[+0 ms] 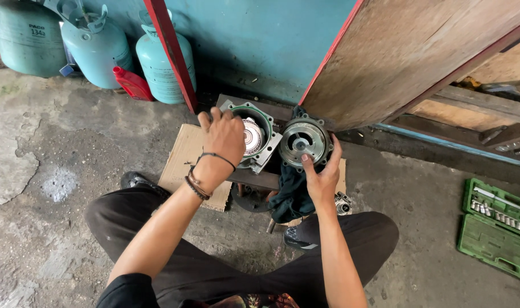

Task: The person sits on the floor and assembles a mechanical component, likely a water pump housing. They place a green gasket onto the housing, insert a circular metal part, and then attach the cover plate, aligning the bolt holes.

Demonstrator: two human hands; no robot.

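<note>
Far left, three pale green gas cylinders (94, 45) stand against the blue wall, a small red bottle (133, 84) leaning between two of them. You sit cross-legged on the concrete floor (43, 188), a flattened cardboard sheet (183, 157) ahead of your knees. Your left hand (221, 137) reaches forward, wrist banded with cords, back of hand up, fingers curled over the near-left rim of the metal housing (259, 134); how tight the hold is, you cannot tell from here. The housing lies with its round bore opening upward toward you, axis roughly vertical, tilted slightly, a pale disc visible inside. Just beside it to the right sits the round pulley plate (303, 141), face up, axis also vertical, resting on a dark cloth (291, 194). Your right hand (322, 174) grips its lower right edge, thumb pressed on the face, fingers wrapped around the rim. Far right, an open green socket case (496, 228) lies on the floor, well apart.
</note>
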